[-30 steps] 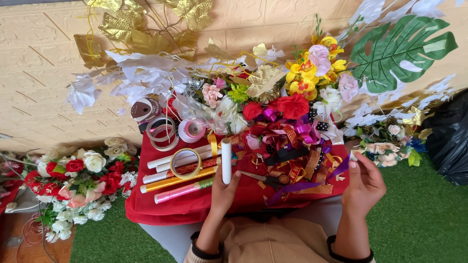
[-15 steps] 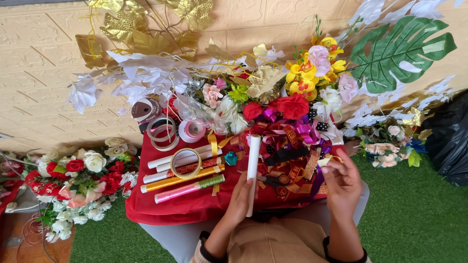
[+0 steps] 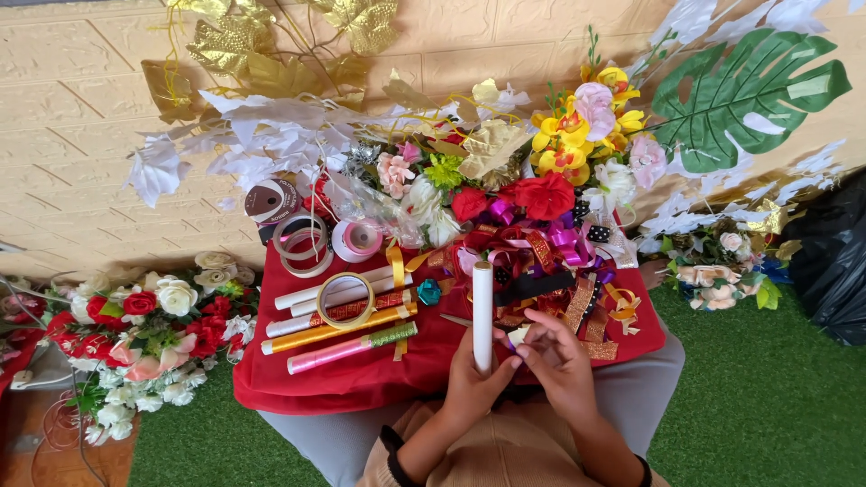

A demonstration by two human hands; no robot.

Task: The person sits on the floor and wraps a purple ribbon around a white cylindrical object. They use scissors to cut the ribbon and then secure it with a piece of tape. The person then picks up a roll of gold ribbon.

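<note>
On the lap, setting: a red cloth point(image 3: 361, 383) spread as the work surface, green turf point(image 3: 767, 406) below and a tan brick-pattern wall point(image 3: 72, 108) behind.
Backdrop: gold leaves point(image 3: 271, 54), white paper leaves point(image 3: 262, 126) and a big green leaf point(image 3: 749, 90) above a bank of artificial flowers point(image 3: 550, 171).
Side heap: red and white roses point(image 3: 144, 334) on the ground to the left of the cloth.
Ribbon pile: curled red, purple and gold ribbons point(image 3: 550, 261) at the far right of the cloth, just beyond the hands.
Laid-out rolls: white, red-gold, gold and pink rolls point(image 3: 343, 325) lying side by side, a tape ring point(image 3: 345, 300) resting on them – more tape spools point(image 3: 302, 239) behind.
White roll point(image 3: 483, 311): upright, just in front of the ribbon pile, its lower end in the left hand.
Left hand point(image 3: 474, 383): fingers wrapped closed round the roll's base.
Right hand point(image 3: 559, 356): fingers pinched close together at the roll's lower edge, touching a small pale scrap (too small to tell what it is).
Doing it well, a judgement: keep the roll steady and upright in the left hand – pick at the edge with fingertips only, so the sheet does not crease.
</note>
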